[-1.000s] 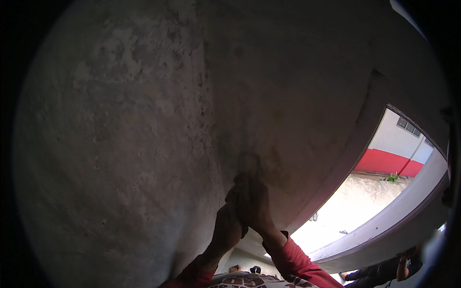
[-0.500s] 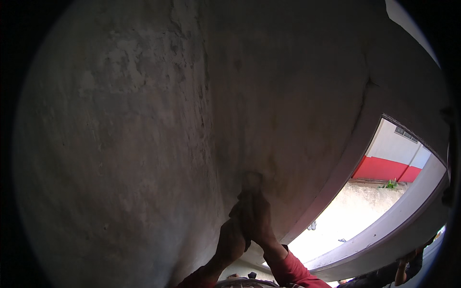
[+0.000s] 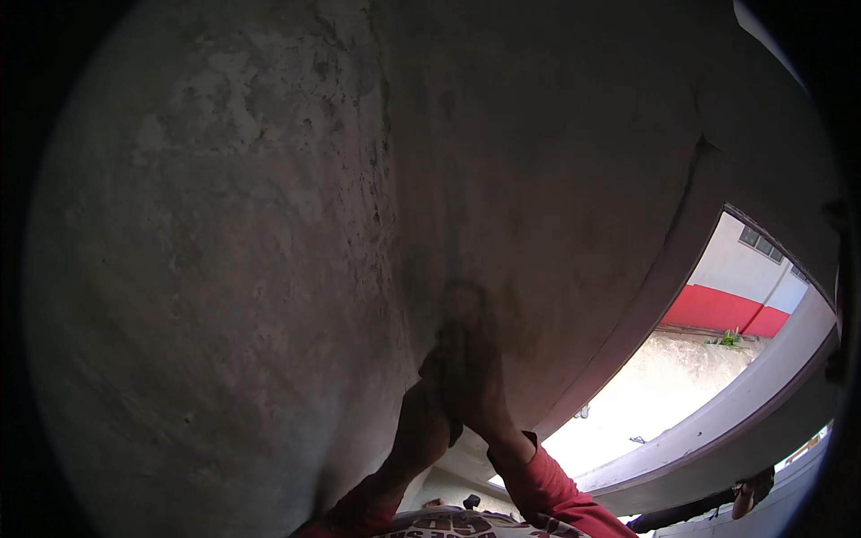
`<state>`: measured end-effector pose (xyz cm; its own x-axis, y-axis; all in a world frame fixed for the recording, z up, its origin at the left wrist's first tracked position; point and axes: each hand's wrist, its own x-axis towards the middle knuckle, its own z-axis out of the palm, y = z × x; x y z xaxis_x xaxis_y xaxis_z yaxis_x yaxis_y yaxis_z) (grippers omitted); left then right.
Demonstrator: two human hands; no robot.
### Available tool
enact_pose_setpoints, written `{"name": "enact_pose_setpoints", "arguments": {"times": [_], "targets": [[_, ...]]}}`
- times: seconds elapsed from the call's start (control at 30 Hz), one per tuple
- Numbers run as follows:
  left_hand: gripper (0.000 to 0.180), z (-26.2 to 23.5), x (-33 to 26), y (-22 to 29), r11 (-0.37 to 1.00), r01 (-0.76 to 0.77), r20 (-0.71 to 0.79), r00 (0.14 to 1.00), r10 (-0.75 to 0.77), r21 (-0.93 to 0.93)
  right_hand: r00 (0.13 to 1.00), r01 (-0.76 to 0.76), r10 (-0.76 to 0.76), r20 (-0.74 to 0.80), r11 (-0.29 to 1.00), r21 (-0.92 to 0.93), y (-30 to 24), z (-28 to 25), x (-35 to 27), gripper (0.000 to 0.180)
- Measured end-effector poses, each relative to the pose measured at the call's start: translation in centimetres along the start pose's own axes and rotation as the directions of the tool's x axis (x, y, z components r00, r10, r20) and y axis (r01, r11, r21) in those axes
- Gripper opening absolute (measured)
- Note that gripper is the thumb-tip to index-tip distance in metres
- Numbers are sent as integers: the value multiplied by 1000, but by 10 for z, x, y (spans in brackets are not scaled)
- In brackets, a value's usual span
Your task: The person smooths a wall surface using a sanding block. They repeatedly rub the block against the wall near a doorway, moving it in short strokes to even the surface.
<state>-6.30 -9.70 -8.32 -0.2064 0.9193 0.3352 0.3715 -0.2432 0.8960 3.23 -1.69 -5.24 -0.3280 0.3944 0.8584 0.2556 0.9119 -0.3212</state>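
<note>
**Concrete ceiling under both raised hands**

Concrete ceiling (image 3: 296, 233), rough and stained, lies directly above and ahead of the hands. Right hand (image 3: 475, 377), red-sleeved, presses against it, fingers extended upward, nothing visibly gripped. Left hand (image 3: 435, 394) sits just beside and slightly below, touching the right; whether it is open or closed cannot be told in shadow. Beyond, an opening (image 3: 664, 403) shows a bright yard and a red-banded wall (image 3: 726, 309).
</note>
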Motion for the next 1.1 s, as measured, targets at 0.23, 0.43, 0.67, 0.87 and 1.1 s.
{"name": "enact_pose_setpoints", "arguments": {"times": [0.23, 0.43, 0.67, 0.87, 1.1], "targets": [[29, 6, -8, 6, 1000, 0, -46, 999, -1, -24, 998, -14, 11, 67, 999, 37, 2, -1, -9, 20], [41, 7, -2, 5, 978, 203, -16, 979, -204, -47, 978, -208, 193, 81, 942, 264, 12, 5, -11, 20], [29, 3, -6, 6, 987, 152, 3, 988, -152, -51, 988, -65, 35, 150, 977, 202, 9, 3, -2, 25], [24, 2, -4, 10, 987, -103, -143, 982, 120, 123, 989, -134, 116, 94, 966, 221, 9, 7, -2, 26], [22, -1, -6, 5, 982, 189, -12, 982, -189, 21, 925, -326, 284, 251, 934, 145, 6, 9, -3, 22]]}}
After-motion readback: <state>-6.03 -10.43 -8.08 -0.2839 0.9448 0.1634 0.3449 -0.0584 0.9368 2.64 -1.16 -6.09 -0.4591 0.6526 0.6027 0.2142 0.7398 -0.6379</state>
